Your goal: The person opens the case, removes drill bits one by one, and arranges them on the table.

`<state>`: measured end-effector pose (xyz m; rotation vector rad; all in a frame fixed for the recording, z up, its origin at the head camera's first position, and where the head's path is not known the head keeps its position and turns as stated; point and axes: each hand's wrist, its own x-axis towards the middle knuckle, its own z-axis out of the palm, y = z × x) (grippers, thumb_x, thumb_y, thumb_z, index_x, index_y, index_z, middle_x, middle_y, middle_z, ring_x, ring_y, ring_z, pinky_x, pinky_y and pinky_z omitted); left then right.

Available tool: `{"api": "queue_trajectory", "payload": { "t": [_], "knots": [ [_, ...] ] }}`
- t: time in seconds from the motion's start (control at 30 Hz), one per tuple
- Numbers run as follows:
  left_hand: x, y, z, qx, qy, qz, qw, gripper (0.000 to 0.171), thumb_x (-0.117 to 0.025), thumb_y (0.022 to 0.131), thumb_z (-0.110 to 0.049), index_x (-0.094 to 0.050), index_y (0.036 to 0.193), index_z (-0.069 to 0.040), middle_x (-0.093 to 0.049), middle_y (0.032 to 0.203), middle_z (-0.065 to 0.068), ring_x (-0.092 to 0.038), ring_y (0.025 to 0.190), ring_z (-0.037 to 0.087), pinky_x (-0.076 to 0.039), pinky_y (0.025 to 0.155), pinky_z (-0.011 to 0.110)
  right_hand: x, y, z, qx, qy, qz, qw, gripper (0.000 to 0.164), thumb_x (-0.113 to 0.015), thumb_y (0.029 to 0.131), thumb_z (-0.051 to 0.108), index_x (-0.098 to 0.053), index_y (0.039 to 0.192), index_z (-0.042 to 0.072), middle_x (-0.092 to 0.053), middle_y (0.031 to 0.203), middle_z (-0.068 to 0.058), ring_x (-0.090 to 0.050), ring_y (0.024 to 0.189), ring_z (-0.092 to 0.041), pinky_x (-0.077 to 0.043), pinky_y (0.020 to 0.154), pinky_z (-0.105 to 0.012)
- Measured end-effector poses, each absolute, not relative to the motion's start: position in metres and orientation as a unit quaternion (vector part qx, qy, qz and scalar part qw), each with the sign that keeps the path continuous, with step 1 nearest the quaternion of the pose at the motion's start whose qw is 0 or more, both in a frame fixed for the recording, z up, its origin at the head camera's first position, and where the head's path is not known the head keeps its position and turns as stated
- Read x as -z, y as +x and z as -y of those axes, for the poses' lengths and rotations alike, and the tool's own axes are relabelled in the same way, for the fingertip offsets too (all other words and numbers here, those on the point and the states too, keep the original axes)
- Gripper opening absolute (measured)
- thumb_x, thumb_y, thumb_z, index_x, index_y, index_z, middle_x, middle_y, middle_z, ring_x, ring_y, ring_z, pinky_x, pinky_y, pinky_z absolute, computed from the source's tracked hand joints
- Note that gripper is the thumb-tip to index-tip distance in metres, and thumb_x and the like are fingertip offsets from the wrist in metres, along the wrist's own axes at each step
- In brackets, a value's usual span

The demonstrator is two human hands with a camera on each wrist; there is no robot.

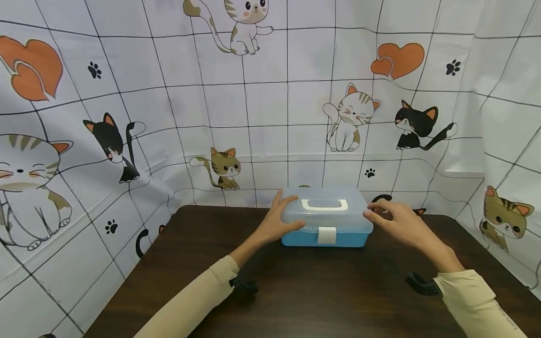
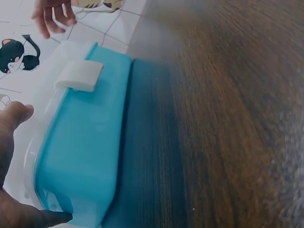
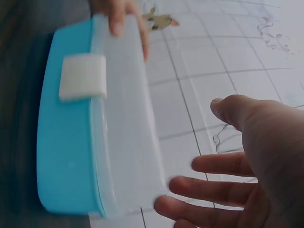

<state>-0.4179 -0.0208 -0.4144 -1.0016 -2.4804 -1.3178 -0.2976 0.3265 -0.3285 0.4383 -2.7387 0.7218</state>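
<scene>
Blue storage box (image 1: pixel 325 218) rests on the table (image 1: pixel 325 291), left hand (image 1: pixel 274 222) spread against one end, right hand (image 1: pixel 401 223) relaxed, empty, beside the other.

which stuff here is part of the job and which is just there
Part of the job, by the look of it:
blue box, with its clear lid, white latch and white handle
left hand, at its left end
right hand, by its right end

Just there:
dark table, underneath
cat-print sheet, behind
</scene>
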Motion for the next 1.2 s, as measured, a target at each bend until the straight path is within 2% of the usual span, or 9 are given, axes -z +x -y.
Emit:
{"api": "queue_trajectory", "payload": {
  "t": [0.1, 0.17, 0.3, 0.4, 0.53, 0.67, 0.83, 1.07, 1.2],
  "knots": [
    [0.416, -0.416, 0.021, 0.443, -0.335, 0.828, 0.086, 0.077, -0.075, 0.089, -0.052, -0.042, 0.156, -0.031, 0.005, 0.169, 0.013, -0.009, 0.151, 0.042, -0.032, 0.108, 0.073, 0.336, -0.297, -0.320, -0.298, 0.165, 0.936, 0.091, 0.047, -0.055, 0.104, 0.050, -0.067, 0.126, 0.010, -0.071, 0.101, -0.006, -0.067, 0.085, -0.023, -0.057, 0.073, -0.044],
    [0.416, -0.416, 0.020, 0.443, -0.335, 0.827, 0.084, 0.078, -0.075, 0.089, -0.053, -0.041, 0.156, -0.032, 0.006, 0.169, 0.011, -0.009, 0.151, 0.042, -0.032, 0.108, 0.073, 0.344, -0.300, -0.315, -0.327, 0.174, 0.927, 0.051, 0.046, -0.054, 0.105, 0.048, -0.068, 0.123, 0.008, -0.071, 0.095, -0.006, -0.066, 0.076, -0.021, -0.056, 0.067, -0.039],
    [0.414, -0.415, 0.020, 0.435, -0.339, 0.830, 0.080, 0.079, -0.073, 0.089, -0.056, -0.040, 0.157, -0.033, 0.007, 0.169, 0.009, -0.009, 0.151, 0.043, -0.032, 0.109, 0.072, 0.362, -0.309, -0.302, -0.348, 0.181, 0.920, 0.005, 0.046, -0.055, 0.105, 0.047, -0.070, 0.117, 0.006, -0.071, 0.090, -0.006, -0.066, 0.070, -0.024, -0.054, 0.058, -0.036],
    [0.413, -0.415, 0.023, 0.435, -0.338, 0.830, 0.092, 0.078, -0.074, 0.089, -0.054, -0.041, 0.156, -0.031, 0.005, 0.169, 0.012, -0.010, 0.150, 0.045, -0.032, 0.108, 0.073, 0.369, -0.314, -0.292, -0.355, 0.175, 0.919, 0.002, 0.048, -0.055, 0.104, 0.050, -0.070, 0.116, 0.006, -0.072, 0.091, -0.006, -0.065, 0.069, -0.024, -0.052, 0.056, -0.036],
    [0.413, -0.416, 0.027, 0.439, -0.329, 0.830, 0.100, 0.077, -0.076, 0.088, -0.053, -0.042, 0.155, -0.033, 0.004, 0.169, 0.012, -0.011, 0.150, 0.044, -0.031, 0.108, 0.074, 0.372, -0.317, -0.285, -0.360, 0.149, 0.921, 0.003, 0.053, -0.054, 0.103, 0.054, -0.072, 0.113, 0.005, -0.072, 0.091, -0.008, -0.065, 0.068, -0.026, -0.053, 0.057, -0.039],
    [0.414, -0.417, 0.023, 0.429, -0.334, 0.835, 0.090, 0.078, -0.074, 0.089, -0.057, -0.039, 0.156, -0.035, 0.005, 0.169, 0.013, -0.010, 0.151, 0.043, -0.031, 0.108, 0.074, 0.377, -0.315, -0.286, -0.389, 0.092, 0.916, -0.036, 0.064, -0.050, 0.103, 0.058, -0.072, 0.110, -0.002, -0.072, 0.091, -0.012, -0.068, 0.071, -0.029, -0.059, 0.063, -0.044],
    [0.413, -0.419, 0.019, 0.424, -0.332, 0.838, 0.088, 0.078, -0.073, 0.089, -0.058, -0.039, 0.155, -0.037, 0.004, 0.169, 0.013, -0.011, 0.151, 0.042, -0.032, 0.108, 0.073, 0.384, -0.316, -0.286, -0.463, 0.050, 0.880, -0.096, 0.077, -0.046, 0.103, 0.061, -0.064, 0.121, -0.011, -0.074, 0.099, -0.016, -0.072, 0.080, -0.029, -0.062, 0.075, -0.043],
    [0.414, -0.419, 0.018, 0.432, -0.335, 0.833, 0.087, 0.078, -0.073, 0.089, -0.057, -0.038, 0.156, -0.036, 0.005, 0.169, 0.012, -0.009, 0.151, 0.040, -0.030, 0.109, 0.073, 0.392, -0.320, -0.286, -0.573, 0.006, 0.808, -0.139, 0.089, -0.046, 0.099, 0.070, -0.060, 0.126, -0.014, -0.073, 0.108, -0.021, -0.073, 0.086, -0.028, -0.061, 0.079, -0.042],
    [0.416, -0.418, 0.018, 0.436, -0.333, 0.832, 0.085, 0.079, -0.072, 0.089, -0.058, -0.037, 0.156, -0.035, 0.005, 0.170, 0.012, -0.008, 0.152, 0.038, -0.030, 0.110, 0.072, 0.395, -0.320, -0.283, -0.612, 0.008, 0.771, -0.176, 0.094, -0.042, 0.099, 0.071, -0.050, 0.135, -0.015, -0.070, 0.116, -0.023, -0.071, 0.093, -0.030, -0.060, 0.082, -0.042]
  ]
}}
